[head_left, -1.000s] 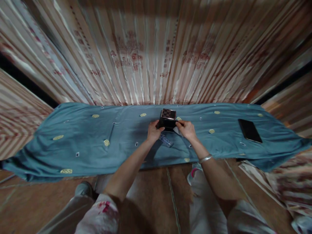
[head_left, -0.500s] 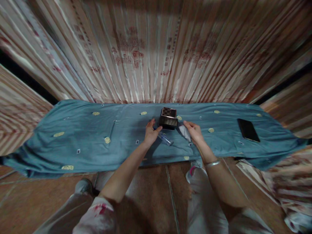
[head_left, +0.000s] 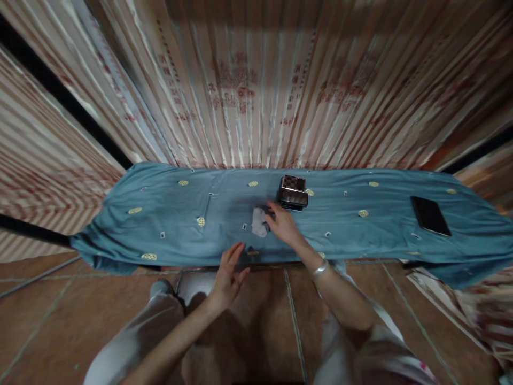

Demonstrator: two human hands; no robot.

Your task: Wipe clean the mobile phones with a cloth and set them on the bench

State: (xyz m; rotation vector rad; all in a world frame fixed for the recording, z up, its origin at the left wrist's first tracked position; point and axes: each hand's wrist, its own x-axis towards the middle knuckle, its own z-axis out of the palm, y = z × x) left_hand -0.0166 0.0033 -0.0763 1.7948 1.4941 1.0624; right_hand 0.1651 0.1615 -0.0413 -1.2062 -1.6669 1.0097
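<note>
My right hand (head_left: 283, 224) is over the middle of the cloth-covered surface, its thumb and fingers at the right edge of a small crumpled white cloth (head_left: 259, 222), which it grips. Nearer to me, my left hand (head_left: 228, 279) hangs at the front edge with its fingers stretched and thumb apart, holding nothing visible. Just beyond my right hand sits a small dark glossy case (head_left: 294, 199) with a checkered top; neither hand touches it.
A blue patterned sheet (head_left: 224, 206) covers the long low surface. Toward its right end lies a flat black device (head_left: 430, 216). A pleated printed curtain (head_left: 260, 107) stands behind, with dark poles at the sides. Brown floor tiles (head_left: 256, 342) show below.
My right hand has carried the white cloth left, away from the dark case's right side. My left hand has drawn back toward me. The small clear bottle is out of sight. The view has shifted left.
</note>
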